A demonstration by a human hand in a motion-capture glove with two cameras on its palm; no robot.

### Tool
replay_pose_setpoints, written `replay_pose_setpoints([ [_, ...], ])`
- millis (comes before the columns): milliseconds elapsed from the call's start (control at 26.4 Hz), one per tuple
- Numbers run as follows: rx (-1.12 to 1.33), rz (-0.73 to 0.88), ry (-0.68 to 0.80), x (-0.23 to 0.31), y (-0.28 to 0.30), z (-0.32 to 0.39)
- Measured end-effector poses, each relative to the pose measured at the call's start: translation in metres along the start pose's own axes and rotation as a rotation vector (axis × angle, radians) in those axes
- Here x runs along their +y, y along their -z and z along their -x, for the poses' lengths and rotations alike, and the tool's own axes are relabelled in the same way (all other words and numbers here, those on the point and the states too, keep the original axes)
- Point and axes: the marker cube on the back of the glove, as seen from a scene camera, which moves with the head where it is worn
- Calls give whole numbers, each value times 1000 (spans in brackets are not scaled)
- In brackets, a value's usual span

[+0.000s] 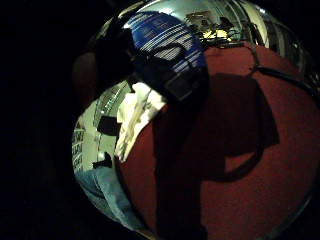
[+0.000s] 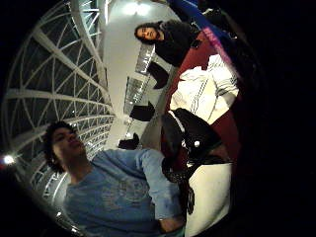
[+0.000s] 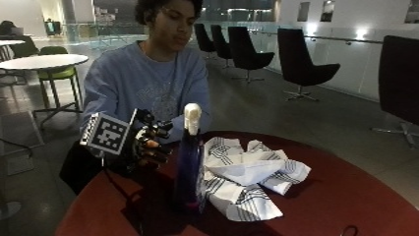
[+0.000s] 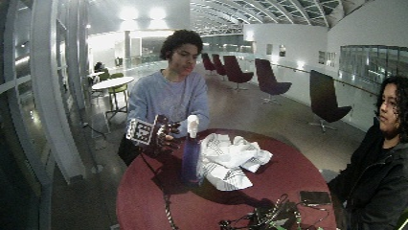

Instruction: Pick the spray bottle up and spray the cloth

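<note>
Behind bottle (image 3: 189, 172), cloth (image 3: 245, 172) partly hidden

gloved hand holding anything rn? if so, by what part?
Nothing held. The gloved right hand hovers beside the upright spray bottle, fingers loosely curled, with a gap to the bottle. The striped cloth lies on the table on the bottle's other side.

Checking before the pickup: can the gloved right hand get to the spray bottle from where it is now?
Probably yes. The gloved right hand hovers beside the upright spray bottle, nothing between them; the cloth lies on the bottle's far side.
</note>
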Motion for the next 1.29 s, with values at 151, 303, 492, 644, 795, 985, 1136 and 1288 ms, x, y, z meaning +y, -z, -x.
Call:
replay_pose_setpoints([
  [151, 28, -51, -45, -35, -2, -19],
  [303, -17, -38, -98, -62, -11, -25],
  [492, -6, -43, -119, -89, -26, -29],
  [644, 26, -65, -105, -96, -34, -33],
  [795, 39, -96, -93, -95, -43, -39],
  [985, 56, -133, -71, -97, -49, -44],
  [1136, 12, -133, -40, -98, -48, -46],
  [1288, -81, -35, -11, -93, -46, -30],
])
